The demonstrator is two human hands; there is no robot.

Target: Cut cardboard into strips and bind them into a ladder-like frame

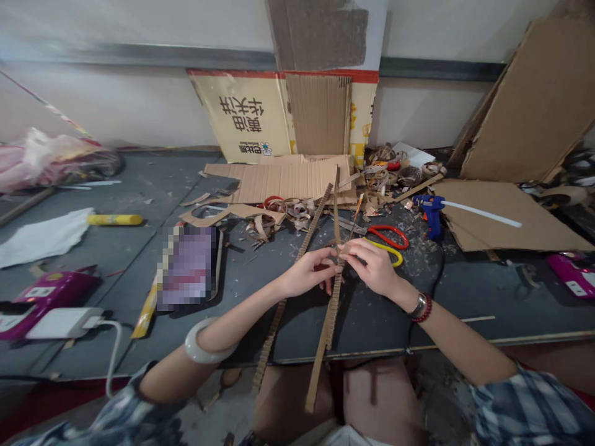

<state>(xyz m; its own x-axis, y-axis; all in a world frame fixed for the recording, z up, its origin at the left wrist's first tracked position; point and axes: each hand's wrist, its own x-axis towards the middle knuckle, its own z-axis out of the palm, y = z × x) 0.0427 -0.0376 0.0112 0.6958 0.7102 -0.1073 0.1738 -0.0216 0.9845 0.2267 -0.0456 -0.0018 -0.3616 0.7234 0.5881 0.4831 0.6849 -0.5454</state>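
Yellow ctn (242, 118): upside-down Chinese chars, hard to read.

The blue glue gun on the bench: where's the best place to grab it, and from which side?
Grip the blue glue gun by its handle, coming from the near side: the handle points that way, toward the person. Avoid the nozzle end and the white glue stick jutting out the back.
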